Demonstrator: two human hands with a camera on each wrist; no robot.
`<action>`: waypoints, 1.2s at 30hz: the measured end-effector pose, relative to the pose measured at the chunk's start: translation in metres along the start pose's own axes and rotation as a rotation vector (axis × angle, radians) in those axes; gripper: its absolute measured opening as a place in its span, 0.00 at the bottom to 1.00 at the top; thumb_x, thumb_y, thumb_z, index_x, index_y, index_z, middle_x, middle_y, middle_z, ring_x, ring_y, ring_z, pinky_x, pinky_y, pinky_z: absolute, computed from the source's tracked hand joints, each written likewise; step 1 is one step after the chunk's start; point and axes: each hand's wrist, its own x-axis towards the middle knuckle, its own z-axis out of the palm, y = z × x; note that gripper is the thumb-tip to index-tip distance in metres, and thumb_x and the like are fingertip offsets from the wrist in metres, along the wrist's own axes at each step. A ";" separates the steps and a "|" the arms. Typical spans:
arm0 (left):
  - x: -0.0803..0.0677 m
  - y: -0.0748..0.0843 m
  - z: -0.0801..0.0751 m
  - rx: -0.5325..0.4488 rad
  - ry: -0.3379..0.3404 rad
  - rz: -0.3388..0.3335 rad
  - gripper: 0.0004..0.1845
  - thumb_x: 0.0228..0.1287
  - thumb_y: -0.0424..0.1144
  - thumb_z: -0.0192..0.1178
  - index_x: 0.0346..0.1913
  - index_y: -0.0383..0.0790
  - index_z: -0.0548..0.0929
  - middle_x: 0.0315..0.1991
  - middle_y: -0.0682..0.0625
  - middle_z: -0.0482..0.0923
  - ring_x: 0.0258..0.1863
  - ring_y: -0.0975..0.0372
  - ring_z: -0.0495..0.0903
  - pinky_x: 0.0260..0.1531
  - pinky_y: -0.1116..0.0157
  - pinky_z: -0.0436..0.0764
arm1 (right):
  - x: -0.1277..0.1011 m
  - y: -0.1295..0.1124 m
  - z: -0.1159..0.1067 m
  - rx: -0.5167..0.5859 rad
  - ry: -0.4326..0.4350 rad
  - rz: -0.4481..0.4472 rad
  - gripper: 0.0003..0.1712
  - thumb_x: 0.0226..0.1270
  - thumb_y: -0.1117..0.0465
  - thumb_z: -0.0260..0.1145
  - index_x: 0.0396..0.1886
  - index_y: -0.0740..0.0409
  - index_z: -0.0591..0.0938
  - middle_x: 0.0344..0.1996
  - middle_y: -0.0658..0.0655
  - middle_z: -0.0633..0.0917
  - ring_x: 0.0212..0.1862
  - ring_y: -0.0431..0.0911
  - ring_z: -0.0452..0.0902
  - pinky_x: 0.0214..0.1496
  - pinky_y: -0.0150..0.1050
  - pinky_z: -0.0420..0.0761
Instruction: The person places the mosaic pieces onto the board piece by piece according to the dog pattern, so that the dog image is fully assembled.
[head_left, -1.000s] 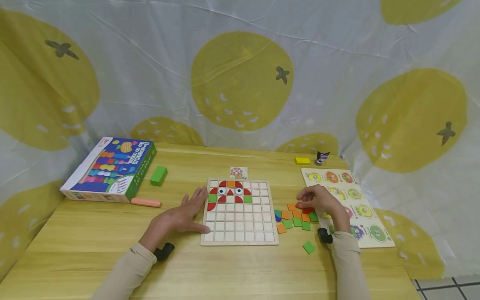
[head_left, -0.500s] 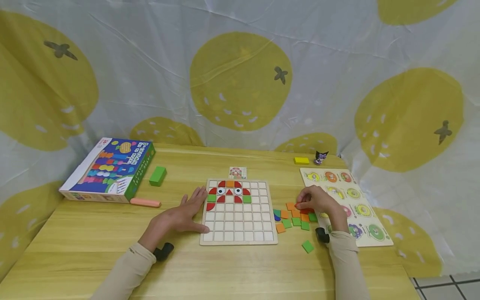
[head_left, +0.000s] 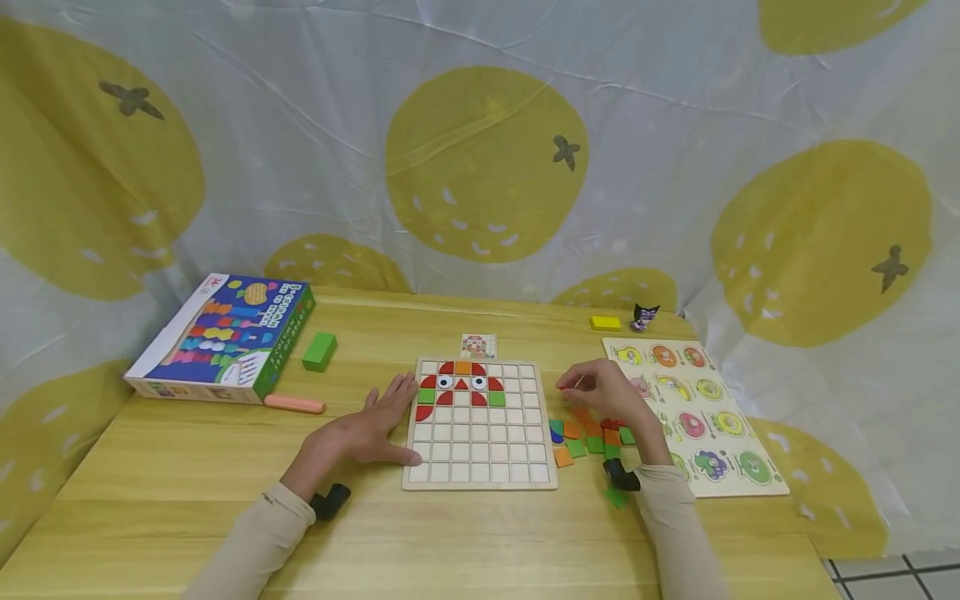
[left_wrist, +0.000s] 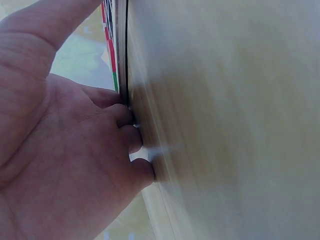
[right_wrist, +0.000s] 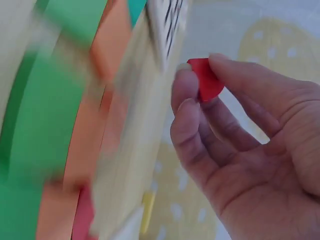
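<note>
The right hand [head_left: 600,392] pinched a red piece [right_wrist: 206,80] above the loose tiles [head_left: 588,437]. The left hand [head_left: 367,429] lay flat, fingers spread, against the grid board [head_left: 480,454]. Only the top three rows held pieces; the rows nearer the hands remained unfilled.

The person wore long beige sleeves of a close-fitting, soft-looking fabric on both arms, each ending in a snug cuff at the wrist. A small black camera unit sat strapped under each wrist, just past the cuff. The left hand [head_left: 367,433] and the right hand [head_left: 606,392] were bare, without rings, gloves or a watch showing.
</note>
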 end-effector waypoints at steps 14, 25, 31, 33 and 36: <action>0.002 -0.002 -0.001 0.005 0.000 -0.011 0.65 0.66 0.53 0.77 0.87 0.30 0.41 0.89 0.36 0.29 0.87 0.42 0.28 0.83 0.38 0.31 | 0.036 -0.069 0.065 0.171 -0.092 -0.080 0.04 0.71 0.70 0.75 0.42 0.64 0.93 0.34 0.55 0.93 0.34 0.56 0.89 0.39 0.41 0.91; 0.000 -0.005 -0.001 -0.028 -0.013 0.030 0.67 0.65 0.57 0.76 0.87 0.29 0.41 0.88 0.35 0.28 0.87 0.41 0.26 0.82 0.37 0.29 | 0.061 -0.089 0.106 0.279 -0.155 -0.100 0.06 0.69 0.75 0.74 0.42 0.68 0.93 0.35 0.59 0.94 0.33 0.52 0.92 0.41 0.42 0.92; -0.001 -0.006 0.000 -0.045 -0.014 0.056 0.67 0.65 0.59 0.76 0.87 0.29 0.40 0.88 0.35 0.27 0.87 0.42 0.25 0.82 0.38 0.26 | 0.070 -0.090 0.117 0.339 -0.194 -0.058 0.07 0.70 0.72 0.75 0.45 0.70 0.92 0.31 0.58 0.93 0.29 0.51 0.91 0.35 0.43 0.92; -0.001 -0.005 -0.001 -0.041 -0.014 0.052 0.67 0.65 0.58 0.76 0.87 0.29 0.41 0.88 0.35 0.27 0.87 0.42 0.25 0.82 0.38 0.26 | 0.073 -0.089 0.119 0.334 -0.201 -0.060 0.06 0.71 0.71 0.75 0.44 0.69 0.92 0.29 0.57 0.93 0.28 0.51 0.90 0.33 0.43 0.92; -0.002 -0.002 -0.002 -0.036 -0.021 0.039 0.67 0.66 0.56 0.76 0.86 0.28 0.40 0.88 0.35 0.27 0.87 0.41 0.25 0.82 0.37 0.28 | 0.075 -0.089 0.122 0.313 -0.198 -0.059 0.03 0.70 0.69 0.76 0.40 0.65 0.93 0.26 0.55 0.92 0.26 0.51 0.89 0.30 0.42 0.91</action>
